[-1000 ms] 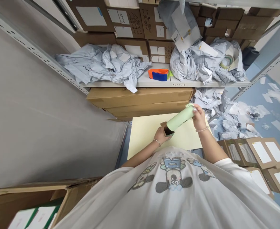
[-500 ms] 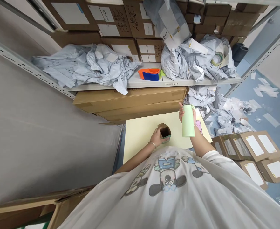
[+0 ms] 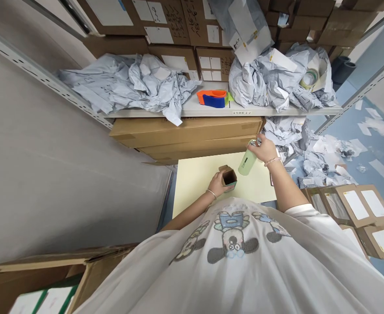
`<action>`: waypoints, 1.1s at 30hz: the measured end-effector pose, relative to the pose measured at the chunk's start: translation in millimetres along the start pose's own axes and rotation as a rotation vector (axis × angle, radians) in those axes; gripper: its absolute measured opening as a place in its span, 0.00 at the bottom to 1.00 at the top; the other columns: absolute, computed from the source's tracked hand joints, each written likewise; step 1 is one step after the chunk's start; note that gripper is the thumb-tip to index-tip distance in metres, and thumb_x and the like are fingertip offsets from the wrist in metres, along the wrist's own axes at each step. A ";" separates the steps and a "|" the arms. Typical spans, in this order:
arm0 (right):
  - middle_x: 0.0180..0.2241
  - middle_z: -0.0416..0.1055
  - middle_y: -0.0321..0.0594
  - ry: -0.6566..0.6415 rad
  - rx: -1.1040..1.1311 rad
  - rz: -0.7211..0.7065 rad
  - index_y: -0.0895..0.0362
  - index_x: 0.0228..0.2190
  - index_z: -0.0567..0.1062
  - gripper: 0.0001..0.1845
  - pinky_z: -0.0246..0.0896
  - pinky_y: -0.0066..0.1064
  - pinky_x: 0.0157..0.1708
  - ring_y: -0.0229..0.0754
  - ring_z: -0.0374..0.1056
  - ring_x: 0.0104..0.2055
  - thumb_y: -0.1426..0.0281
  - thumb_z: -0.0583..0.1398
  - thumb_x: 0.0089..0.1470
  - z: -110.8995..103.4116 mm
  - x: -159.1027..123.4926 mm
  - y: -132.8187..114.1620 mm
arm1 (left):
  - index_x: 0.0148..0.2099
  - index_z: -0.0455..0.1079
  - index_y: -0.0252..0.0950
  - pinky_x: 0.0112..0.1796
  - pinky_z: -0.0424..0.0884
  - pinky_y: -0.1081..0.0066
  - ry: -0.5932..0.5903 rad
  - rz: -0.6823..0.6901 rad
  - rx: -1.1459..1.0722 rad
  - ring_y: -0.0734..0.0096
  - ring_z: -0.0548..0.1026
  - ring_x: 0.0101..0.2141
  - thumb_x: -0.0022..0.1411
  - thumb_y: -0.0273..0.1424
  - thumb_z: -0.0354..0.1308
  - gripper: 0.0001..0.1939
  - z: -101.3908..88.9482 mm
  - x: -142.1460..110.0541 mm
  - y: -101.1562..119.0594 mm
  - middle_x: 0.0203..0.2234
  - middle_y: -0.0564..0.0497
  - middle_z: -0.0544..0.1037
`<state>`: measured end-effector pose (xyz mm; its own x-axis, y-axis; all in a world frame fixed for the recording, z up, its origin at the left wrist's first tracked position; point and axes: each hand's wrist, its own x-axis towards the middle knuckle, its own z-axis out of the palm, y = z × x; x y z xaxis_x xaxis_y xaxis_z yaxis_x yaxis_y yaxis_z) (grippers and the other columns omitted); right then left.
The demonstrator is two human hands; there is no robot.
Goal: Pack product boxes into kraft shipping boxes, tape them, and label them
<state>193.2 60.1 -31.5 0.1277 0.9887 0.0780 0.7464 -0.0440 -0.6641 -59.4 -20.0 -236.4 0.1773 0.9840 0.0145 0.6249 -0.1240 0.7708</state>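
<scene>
Fingers of the right hand are bent nearly closed around the top of a tilted pale green bottle; whether its base touches the table cannot be told. Left hand is half curled against the side of a small box, its mouth open; the bottle is just outside it, toward 1 to 2 o'clock. Pale yellow covers the tabletop. At 12 o'clock, beyond long cartons, a shelf bears crumpled bags and an orange-and-blue item. Papers litter the blue floor at 2 o'clock; an open carton stands at 8 o'clock.
</scene>
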 end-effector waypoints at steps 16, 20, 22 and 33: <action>0.37 0.69 0.44 -0.072 0.142 -0.479 0.56 0.45 0.75 0.18 0.67 0.41 0.43 0.47 0.66 0.37 0.57 0.62 0.60 66.2 -34.3 19.1 | 0.58 0.70 0.33 0.56 0.71 0.47 -0.006 -0.005 -0.080 0.42 0.75 0.55 0.38 0.36 0.79 0.44 -9.3 11.7 -3.2 0.54 0.36 0.77; 0.46 0.66 0.48 -0.332 0.018 -0.715 0.54 0.51 0.75 0.20 0.67 0.38 0.41 0.45 0.67 0.38 0.59 0.64 0.59 50.8 -41.0 27.7 | 0.60 0.69 0.37 0.57 0.71 0.48 0.021 -0.009 -0.117 0.43 0.75 0.56 0.36 0.36 0.80 0.47 -13.9 9.6 -4.3 0.55 0.39 0.77; 0.48 0.66 0.48 -0.467 -0.122 -0.793 0.52 0.52 0.76 0.21 0.66 0.36 0.39 0.45 0.68 0.38 0.59 0.65 0.58 47.6 -47.1 23.9 | 0.59 0.70 0.41 0.57 0.70 0.51 0.008 0.062 -0.120 0.45 0.76 0.55 0.36 0.37 0.80 0.46 -13.0 7.9 -1.8 0.54 0.45 0.79; 0.60 0.68 0.55 -0.666 -0.565 -0.779 0.53 0.56 0.76 0.28 0.64 0.45 0.51 0.58 0.67 0.56 0.60 0.70 0.56 130.7 -72.0 19.6 | 0.55 0.72 0.39 0.57 0.71 0.49 -0.069 0.144 -0.040 0.44 0.76 0.53 0.39 0.33 0.77 0.38 1.1 8.5 -1.1 0.51 0.41 0.79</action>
<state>113.3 6.7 -147.3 -0.7349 0.6484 -0.1987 0.6774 0.7156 -0.1704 -57.8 -11.6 -237.8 0.3155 0.9452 0.0842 0.5589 -0.2568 0.7885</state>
